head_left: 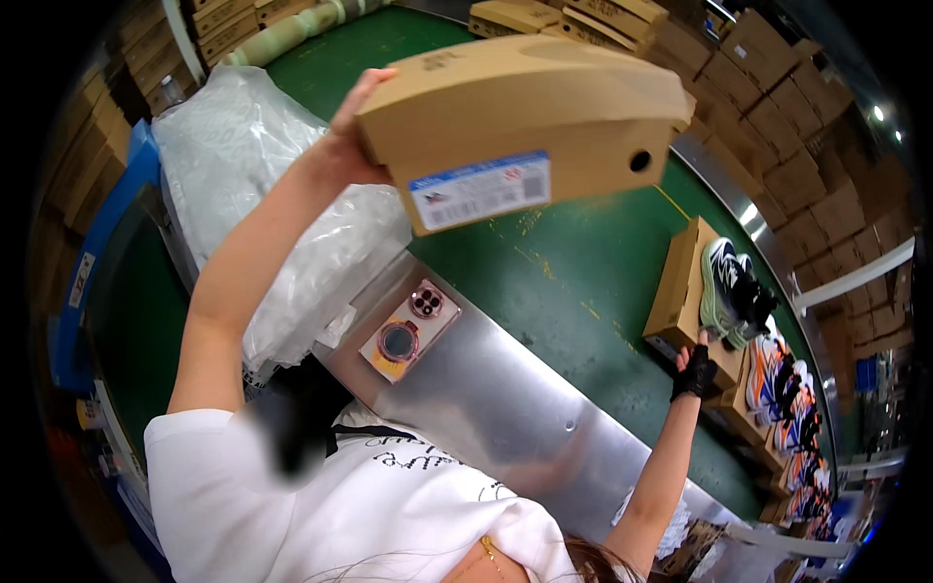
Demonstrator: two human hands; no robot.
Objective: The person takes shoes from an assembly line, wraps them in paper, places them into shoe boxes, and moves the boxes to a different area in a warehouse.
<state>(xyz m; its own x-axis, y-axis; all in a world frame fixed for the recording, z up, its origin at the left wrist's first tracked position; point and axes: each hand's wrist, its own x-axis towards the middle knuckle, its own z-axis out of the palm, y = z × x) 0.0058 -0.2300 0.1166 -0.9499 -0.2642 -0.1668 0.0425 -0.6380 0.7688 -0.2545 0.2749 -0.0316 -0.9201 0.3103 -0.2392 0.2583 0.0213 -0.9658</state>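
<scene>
Setting: warehouse, stacked brown cartons round a green conveyor belt (573, 282), steel table edge (505, 408) in lower centre.
Left hand: left hand (350, 136), upper centre of frame, fingers wrapped on the end of a closed tan cardboard shoebox (525, 117) with a white label, raised above the belt.
Right hand: right hand (694, 371) in a black fingerless glove, right of centre, fingers curled on the edge of an open tan shoebox (685, 291) on the belt.
Shoes: green-black sneakers (734, 291) on that box.
Phone: pink-cased phone (408, 328) on steel.
Bags: clear plastic bags (262, 194) upper left.
</scene>
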